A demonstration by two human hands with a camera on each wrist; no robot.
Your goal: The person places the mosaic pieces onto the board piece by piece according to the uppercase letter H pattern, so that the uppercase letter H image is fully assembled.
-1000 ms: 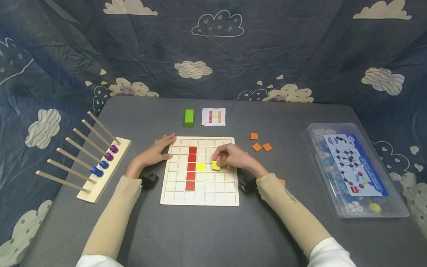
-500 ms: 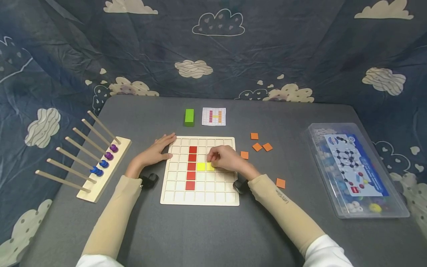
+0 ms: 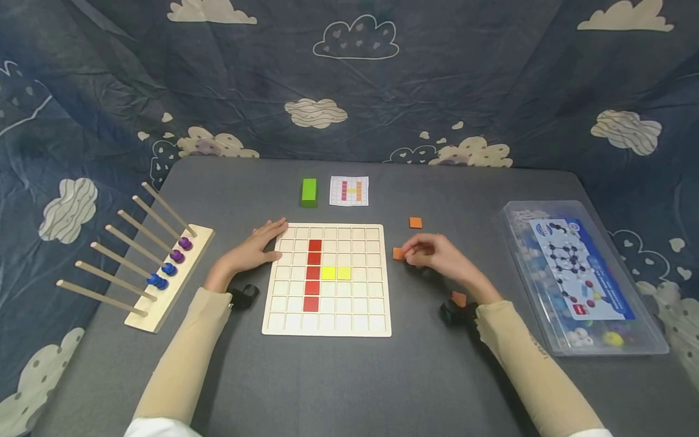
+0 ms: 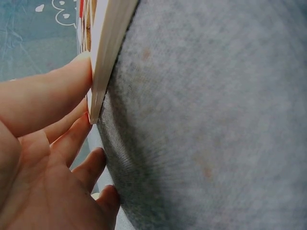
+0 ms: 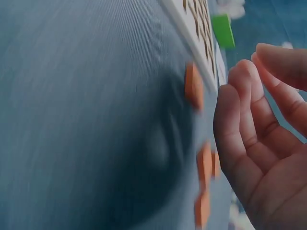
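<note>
A pale wooden grid board [image 3: 326,325] lies flat, with a column of several red tiles [image 3: 312,272] and two yellow tiles [image 3: 335,273] side by side in its squares. My left hand [image 3: 252,250] rests at the board's upper left side; in the left wrist view its thumb [image 4: 62,91] touches the board's edge [image 4: 108,52], the other fingers loosely spread. To the right of the board, my right hand [image 3: 437,256] is over the loose orange tiles. Its bent fingers [image 5: 228,110] and thumb stand apart with nothing between them. One orange tile [image 3: 398,254] lies right by the fingertips.
A peg rack [image 3: 175,276] with purple and blue beads stands at the left. Behind the board are a green block [image 3: 309,193] and a printed pattern card [image 3: 349,191]. A clear plastic box [image 3: 587,279] is at the right. Another orange tile [image 3: 415,223] lies further back.
My right hand set the yellow tile into the square beside the first yellow one, let go and moved right to the orange tiles. My left hand stayed at the board.
</note>
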